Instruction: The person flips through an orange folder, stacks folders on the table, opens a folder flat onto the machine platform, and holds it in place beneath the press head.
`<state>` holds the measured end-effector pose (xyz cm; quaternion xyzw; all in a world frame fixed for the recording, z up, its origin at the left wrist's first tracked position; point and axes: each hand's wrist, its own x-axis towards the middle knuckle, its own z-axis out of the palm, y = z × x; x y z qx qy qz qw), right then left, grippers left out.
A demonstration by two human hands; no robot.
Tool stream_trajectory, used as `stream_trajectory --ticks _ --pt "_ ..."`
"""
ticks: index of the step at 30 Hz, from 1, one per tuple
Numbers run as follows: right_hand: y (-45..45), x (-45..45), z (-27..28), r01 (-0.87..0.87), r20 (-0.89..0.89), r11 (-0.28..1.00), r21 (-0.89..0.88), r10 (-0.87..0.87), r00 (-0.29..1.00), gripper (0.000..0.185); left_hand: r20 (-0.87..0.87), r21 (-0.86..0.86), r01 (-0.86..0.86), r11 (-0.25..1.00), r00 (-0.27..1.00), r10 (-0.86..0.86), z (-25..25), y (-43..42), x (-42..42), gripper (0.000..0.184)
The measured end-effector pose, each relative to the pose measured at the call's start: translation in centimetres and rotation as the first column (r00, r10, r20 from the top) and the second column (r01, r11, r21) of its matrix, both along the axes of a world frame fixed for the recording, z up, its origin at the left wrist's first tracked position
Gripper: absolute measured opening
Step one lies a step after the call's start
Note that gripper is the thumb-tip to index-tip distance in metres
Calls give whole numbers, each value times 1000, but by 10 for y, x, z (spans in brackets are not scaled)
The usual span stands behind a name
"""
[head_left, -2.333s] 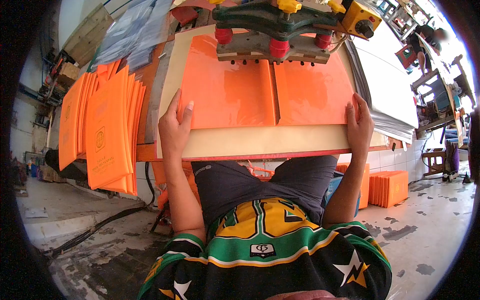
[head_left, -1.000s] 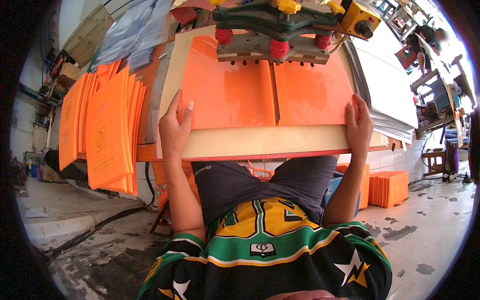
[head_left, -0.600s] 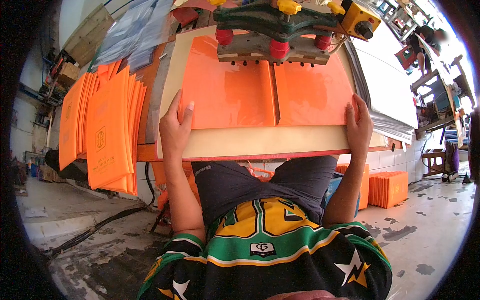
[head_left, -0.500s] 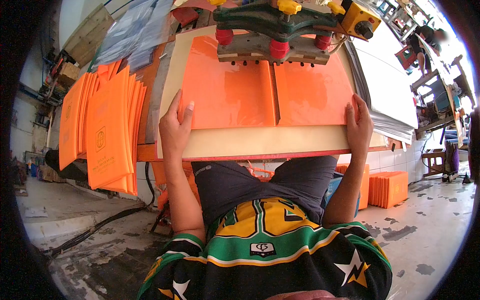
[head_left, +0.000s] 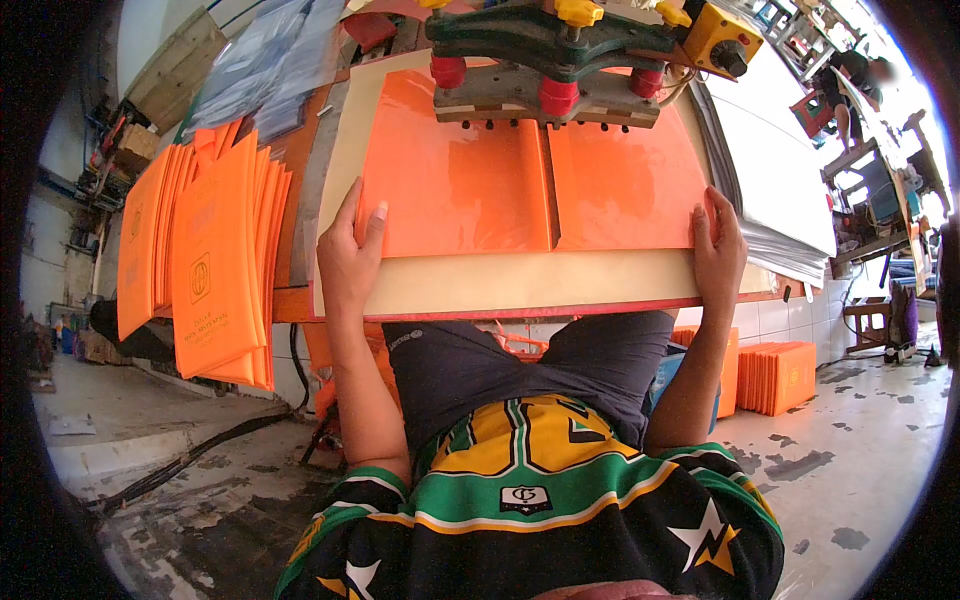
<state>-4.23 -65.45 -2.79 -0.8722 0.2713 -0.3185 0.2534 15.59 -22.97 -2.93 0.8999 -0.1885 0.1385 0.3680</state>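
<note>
An orange cover (head_left: pixel 455 190) with a glossy clear surface lies spread flat on a cream board (head_left: pixel 530 280), a dark fold line running down its middle. My left hand (head_left: pixel 350 250) holds its left edge, thumb on top and index finger stretched along the side. At the opposite edge, my right hand (head_left: pixel 720 250) holds it the same way. The other fingers of both hands are mostly hidden. Over the cover's far part stands a green press head (head_left: pixel 550 45) with red posts and yellow knobs, hiding some of the cover.
Printed orange folders (head_left: pixel 215 270) stand in a bunch at the left. Clear plastic sheets (head_left: pixel 265 65) lie behind them. A white stack of sheets (head_left: pixel 775 170) is on the right, a yellow control box (head_left: pixel 722 42) above it. More orange folders (head_left: pixel 775 378) sit on the floor. Another person (head_left: pixel 850 85) is far right.
The orange cover and both hands have barely moved; the cover sits a hair farther from me. The press head looks the same.
</note>
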Motion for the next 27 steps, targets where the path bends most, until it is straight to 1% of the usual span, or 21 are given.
stream_trajectory --ticks 27 --pt "3 0 2 4 10 1000 -18 -4 1000 43 2 -11 -3 1000 1000 3 2 -1 -1 59"
